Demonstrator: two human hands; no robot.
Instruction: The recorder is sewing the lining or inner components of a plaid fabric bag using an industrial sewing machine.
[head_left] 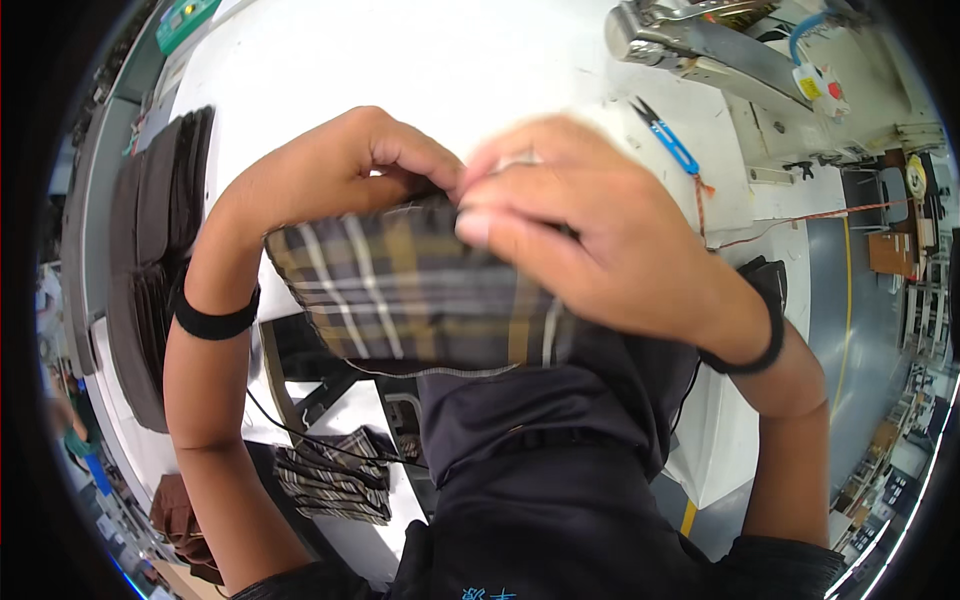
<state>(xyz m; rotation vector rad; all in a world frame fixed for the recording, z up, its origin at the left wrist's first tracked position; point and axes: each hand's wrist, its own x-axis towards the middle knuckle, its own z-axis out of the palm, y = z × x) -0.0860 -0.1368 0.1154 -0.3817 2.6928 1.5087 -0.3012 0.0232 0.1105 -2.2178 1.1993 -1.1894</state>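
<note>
A piece of plaid cloth (400,290) in dark grey, tan and white hangs between my two hands in front of my body. My left hand (395,155) bends over its upper edge from the far side, fingers closed on the cloth and partly hidden behind it. Blurred by motion, my right hand (575,215) pinches the same upper edge near its middle, thumb toward me. The fingertips of both hands nearly meet there. Along the lower edge of the cloth runs a pale stitched line.
Stacked dark brown fabric pieces (150,250) stand at the left. Folded plaid pieces (335,478) lie lower left. On the white table (450,60) at the right are blue thread snips (668,140) with a cord, below a sewing machine's metal part (720,50). A black cable (300,432) crosses beside my lap.
</note>
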